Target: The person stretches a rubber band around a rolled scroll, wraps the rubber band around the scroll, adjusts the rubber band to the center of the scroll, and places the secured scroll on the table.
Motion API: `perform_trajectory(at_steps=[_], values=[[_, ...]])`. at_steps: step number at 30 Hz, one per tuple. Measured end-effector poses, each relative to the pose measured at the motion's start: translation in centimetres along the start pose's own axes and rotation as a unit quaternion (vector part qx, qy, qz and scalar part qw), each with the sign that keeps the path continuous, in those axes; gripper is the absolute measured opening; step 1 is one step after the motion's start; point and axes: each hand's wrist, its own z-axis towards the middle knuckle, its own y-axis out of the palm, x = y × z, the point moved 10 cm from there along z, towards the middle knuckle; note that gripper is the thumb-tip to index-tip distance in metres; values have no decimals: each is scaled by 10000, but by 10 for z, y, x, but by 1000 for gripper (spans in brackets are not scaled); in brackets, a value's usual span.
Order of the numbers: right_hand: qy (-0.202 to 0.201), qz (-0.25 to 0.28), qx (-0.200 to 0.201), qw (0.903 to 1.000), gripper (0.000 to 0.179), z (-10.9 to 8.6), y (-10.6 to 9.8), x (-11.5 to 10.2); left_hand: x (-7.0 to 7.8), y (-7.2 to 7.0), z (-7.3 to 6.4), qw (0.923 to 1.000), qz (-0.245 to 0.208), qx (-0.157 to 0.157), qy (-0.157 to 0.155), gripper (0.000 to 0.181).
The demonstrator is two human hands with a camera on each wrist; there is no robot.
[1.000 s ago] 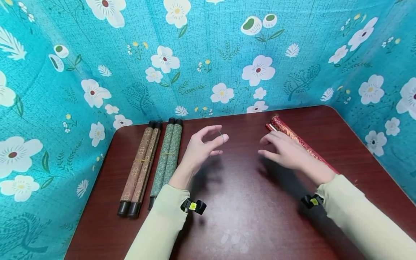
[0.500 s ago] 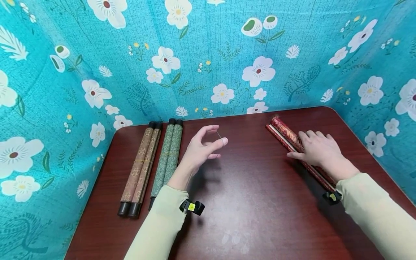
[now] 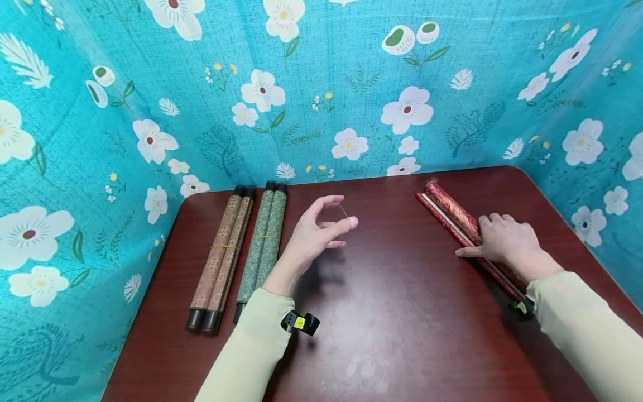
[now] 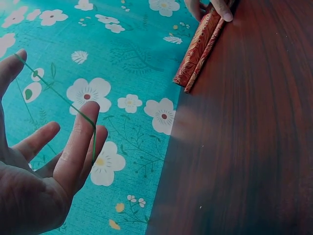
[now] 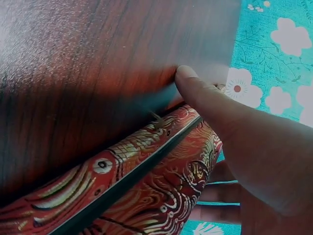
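Observation:
A thin green band (image 4: 94,139) is stretched across the spread thumb and fingers of my left hand (image 3: 316,237), which is held up over the middle of the table. My right hand (image 3: 508,240) grips a red patterned scroll (image 3: 454,209) on the right. Its thumb lies along the near side and its fingers go over the far side. The scroll shows a thick roll beside a thinner one, with a pale strip between them. In the right wrist view, gold and black swirls cover the red scroll's surface (image 5: 171,183). The palm hides its middle.
A brown pair of scroll rolls (image 3: 214,265), tied with thread, lies on the left of the dark red table (image 3: 392,312). Right beside it is a green pair (image 3: 266,240), partly behind my left forearm. Blue floral cloth (image 3: 311,67) hangs around the table's back and sides.
My right hand has moved right and nearer to me, from above the scroll's far end to a grip around its middle. The left hand has stayed nearly still with the band.

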Motion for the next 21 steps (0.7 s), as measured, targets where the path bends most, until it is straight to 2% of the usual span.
perform_trajectory(at_steps=[4, 10, 16, 21], values=[[-25, -29, -67, 10000, 106, -1, 4, 3, -3, 1, 0, 10000, 26, -17, -36, 57], [-165, -45, 23, 9999, 89, -2, 0, 2, -4, 2, -1, 10000, 15, -29, -26, 58], [-200, -119, -176, 9996, 93, 1, 3, 4, -11, 2, -1, 9999, 39, -56, -109, 59], [-196, -120, -312, 9992, 85, 7, 5, 6, -18, 1, -1, 9998, 47, -90, -151, 60]])
